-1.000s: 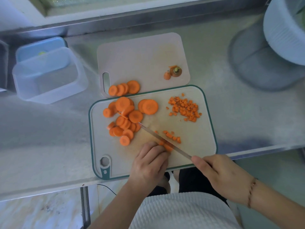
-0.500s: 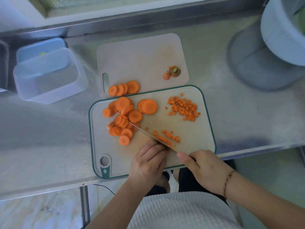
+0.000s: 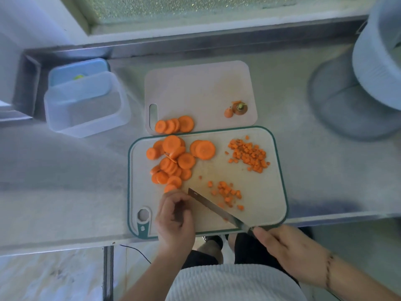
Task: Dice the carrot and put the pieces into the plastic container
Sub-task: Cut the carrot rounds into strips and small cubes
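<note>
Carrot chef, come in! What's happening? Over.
Right hand holds knife; left hand curled by carrot slices. Two diced piles on board. Plastic container has no carrot.

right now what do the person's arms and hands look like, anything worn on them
Both forearms are bare, with no sleeves in view. The left hand carries no ring, watch or band that shows. The right hand has a thin dark braided bracelet around its wrist. No gloves on either hand. Fingernails are too blurred to describe.
</note>
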The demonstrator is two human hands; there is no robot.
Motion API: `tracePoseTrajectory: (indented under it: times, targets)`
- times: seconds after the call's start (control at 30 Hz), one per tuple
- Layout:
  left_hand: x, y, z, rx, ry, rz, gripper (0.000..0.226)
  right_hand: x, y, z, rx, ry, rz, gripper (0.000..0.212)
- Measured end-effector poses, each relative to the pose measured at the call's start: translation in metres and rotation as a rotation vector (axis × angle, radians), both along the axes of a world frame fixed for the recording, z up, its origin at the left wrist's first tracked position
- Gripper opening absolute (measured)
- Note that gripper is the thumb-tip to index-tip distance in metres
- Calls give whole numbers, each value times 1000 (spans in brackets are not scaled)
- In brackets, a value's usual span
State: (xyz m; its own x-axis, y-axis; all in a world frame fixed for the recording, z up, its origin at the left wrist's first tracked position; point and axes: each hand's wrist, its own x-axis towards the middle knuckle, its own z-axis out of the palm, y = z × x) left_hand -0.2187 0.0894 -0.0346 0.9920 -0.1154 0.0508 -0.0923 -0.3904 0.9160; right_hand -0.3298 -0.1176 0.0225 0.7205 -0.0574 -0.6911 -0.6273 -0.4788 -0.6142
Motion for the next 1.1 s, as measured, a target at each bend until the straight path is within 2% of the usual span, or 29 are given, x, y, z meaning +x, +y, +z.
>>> tracePoseTrajectory:
  times: [0.2, 0.33, 0.4, 0.5, 0.57, 0.67, 0.77, 0.87, 0.93, 1.0, 1.03, 1.1]
  targets:
    - [1, 0, -3, 23, -52, -90, 33, 21, -22, 5, 37, 113, -82, 66]
    - [0, -2, -7, 50, -67, -114, 26, 37, -45, 12, 92, 193, -323, 60]
    - [0, -2, -7, 51, -68, -123, 25, 40, -52, 13, 122, 198, -353, 63]
    - [2, -3, -1, 6, 6, -84, 29, 39, -54, 13, 98, 145, -280, 71]
    - [7, -4, 9, -39, 54, -22, 31, 35, -55, 12, -42, 45, -107, 80]
    - [26, -10, 34, -64, -116, -105, 16, 23, -62, 16, -320, -84, 162, 92]
    - [48, -23, 52, 22, -409, -444, 9, 18, -67, 25, -646, -191, 387, 100]
    - [61, -45, 47, 326, -456, -700, 11, 22, -67, 24, -772, -223, 473, 100]
    - [65, -61, 40, 528, -421, -767, 23, 25, -70, 19, -787, -284, 473, 107]
    - [65, -77, 34, 617, -411, -812, 31, 26, -72, 10, -793, -373, 456, 108]
    - [65, -84, 31, 645, -431, -826, 33, 28, -72, 7, -799, -416, 455, 105]
    - [66, -97, 27, 690, -456, -828, 35, 30, -75, 2, -800, -346, 463, 91]
